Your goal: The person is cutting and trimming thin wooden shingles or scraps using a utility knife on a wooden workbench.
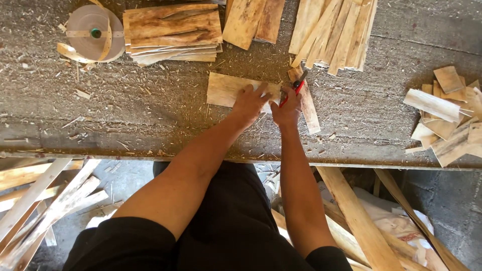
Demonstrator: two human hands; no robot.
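On the dusty worktop (125, 115), the left hand (249, 103) presses flat, fingers spread, on a pale veneer sheet (223, 89); the right hand (287, 110) has its grip clamped on a red-handled cutter (293, 89).

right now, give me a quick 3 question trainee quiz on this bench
1. True or false: the left hand presses flat on a veneer sheet.
2. The right hand holds: A) red-handled cutter B) hammer C) brush
3. What sits at the workbench's far left corner?

Key: 1 true; 2 A; 3 a tape roll.
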